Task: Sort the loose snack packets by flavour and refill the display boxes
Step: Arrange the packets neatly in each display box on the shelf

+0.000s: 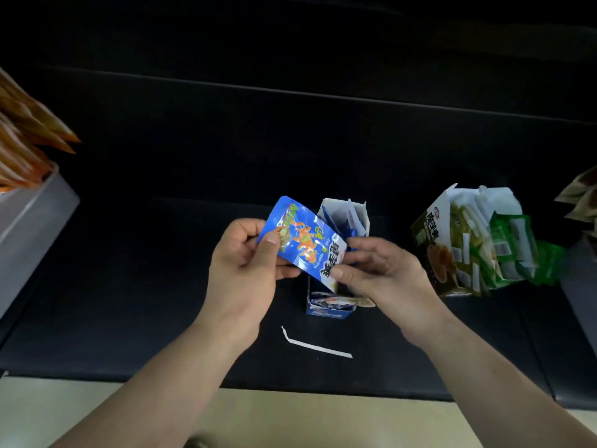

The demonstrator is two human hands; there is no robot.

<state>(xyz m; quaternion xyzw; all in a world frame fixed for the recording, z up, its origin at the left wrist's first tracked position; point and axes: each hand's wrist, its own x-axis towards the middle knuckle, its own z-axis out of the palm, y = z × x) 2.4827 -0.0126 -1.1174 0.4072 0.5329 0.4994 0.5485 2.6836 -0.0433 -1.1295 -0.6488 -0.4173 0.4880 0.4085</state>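
A blue snack packet (pixel 302 242) with orange and green print is held up between both hands, tilted. My left hand (pixel 244 270) pinches its left edge with thumb on the front. My right hand (pixel 384 270) grips its lower right corner. Directly behind and below stands the blue display box (pixel 329 310), its white top flaps (pixel 344 211) open, with blue packets inside. To the right a green display box (pixel 442 244) stands stuffed with green packets (pixel 510 250), some spilling out on its right side.
A torn white cardboard strip (pixel 315 345) lies on the dark shelf (pixel 161 286) in front of the blue box. A grey bin (pixel 29 227) with orange packets (pixel 22 147) stands at far left. Beige packets (pixel 581 195) show at the right edge.
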